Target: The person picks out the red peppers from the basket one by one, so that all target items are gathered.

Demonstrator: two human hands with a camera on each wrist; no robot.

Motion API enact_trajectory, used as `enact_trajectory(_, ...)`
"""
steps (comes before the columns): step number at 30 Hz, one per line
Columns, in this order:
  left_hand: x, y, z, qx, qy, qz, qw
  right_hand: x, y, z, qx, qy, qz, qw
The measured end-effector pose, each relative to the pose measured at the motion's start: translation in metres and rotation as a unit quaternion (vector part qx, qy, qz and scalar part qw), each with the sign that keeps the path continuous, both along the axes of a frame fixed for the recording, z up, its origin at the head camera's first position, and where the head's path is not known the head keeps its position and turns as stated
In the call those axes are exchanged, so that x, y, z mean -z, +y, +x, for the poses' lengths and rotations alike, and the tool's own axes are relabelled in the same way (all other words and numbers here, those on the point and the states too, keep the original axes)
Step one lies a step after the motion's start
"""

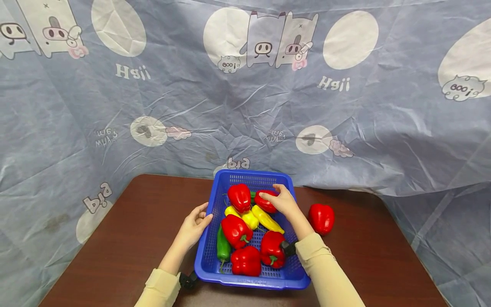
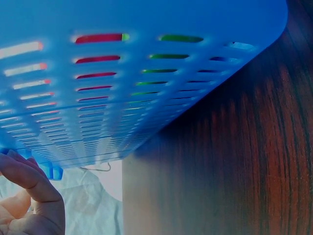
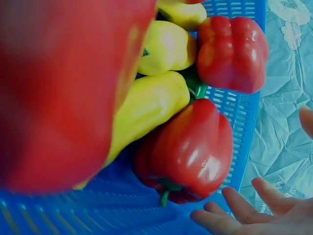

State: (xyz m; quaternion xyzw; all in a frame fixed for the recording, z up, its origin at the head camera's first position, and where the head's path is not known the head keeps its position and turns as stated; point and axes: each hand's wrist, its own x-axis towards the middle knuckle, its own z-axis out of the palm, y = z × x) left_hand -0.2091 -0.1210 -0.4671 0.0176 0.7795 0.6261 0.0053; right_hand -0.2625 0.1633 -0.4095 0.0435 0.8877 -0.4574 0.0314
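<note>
A blue plastic basket (image 1: 245, 282) holds several red bell peppers, yellow peppers and green ones. My left hand (image 1: 194, 224) holds the basket's left rim, fingers bent against it; in the left wrist view that hand (image 2: 34, 196) shows at the lower left corner. Over a red bell pepper (image 1: 267, 204) at the far right inside the basket is my right hand (image 1: 285, 202), its fingers spread. The right wrist view shows this hand (image 3: 264, 215) beside the same pepper (image 3: 195, 152), apart from it. A long yellow pepper (image 1: 267, 219) lies next to that pepper.
Another red bell pepper (image 1: 321, 218) sits on the brown table (image 1: 368, 256), right of the basket. Green pepper (image 1: 223, 245) lies along the basket's left wall. A printed grey-blue cloth (image 1: 245, 106) hangs behind the table.
</note>
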Motion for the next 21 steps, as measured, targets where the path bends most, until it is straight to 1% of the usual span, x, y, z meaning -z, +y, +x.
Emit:
enact_trajectory(1, 0.000, 0.000, 0.000, 0.000, 0.001, 0.000, 1.0000, -0.001, 0.000, -0.001, -0.003, -0.003, 0.006, 1.000)
enact_trajectory(2, 0.000, 0.000, 0.000, 0.000, 0.003, 0.000, 1.0000, -0.007, -0.001, 0.002, -0.005, -0.014, 0.009, 1.000)
enact_trajectory(7, 0.000, 0.002, 0.000, 0.002, 0.003, 0.002, 1.0000, -0.005, 0.000, -0.002, -0.021, -0.017, 0.060, 0.998)
enact_trajectory(12, 0.000, 0.003, 0.002, 0.001, 0.001, 0.002, 1.0000, -0.001, 0.002, -0.006, -0.046, -0.002, 0.115, 0.992)
enact_trajectory(15, 0.001, 0.002, 0.002, -0.004, -0.001, -0.001, 1.0000, 0.000, 0.003, -0.008, -0.071, 0.008, 0.150, 0.986)
enact_trajectory(18, -0.015, 0.003, 0.011, -0.001, -0.001, -0.006, 1.0000, -0.001, 0.002, -0.008, -0.098, 0.014, 0.183, 0.978)
enact_trajectory(19, -0.018, 0.004, 0.012, -0.001, -0.004, -0.008, 1.0000, -0.001, 0.001, -0.008, -0.104, 0.016, 0.191, 0.976)
enact_trajectory(21, -0.020, 0.005, 0.013, -0.002, -0.006, -0.011, 0.9999, 0.001, 0.000, -0.006, -0.113, 0.020, 0.206, 0.972)
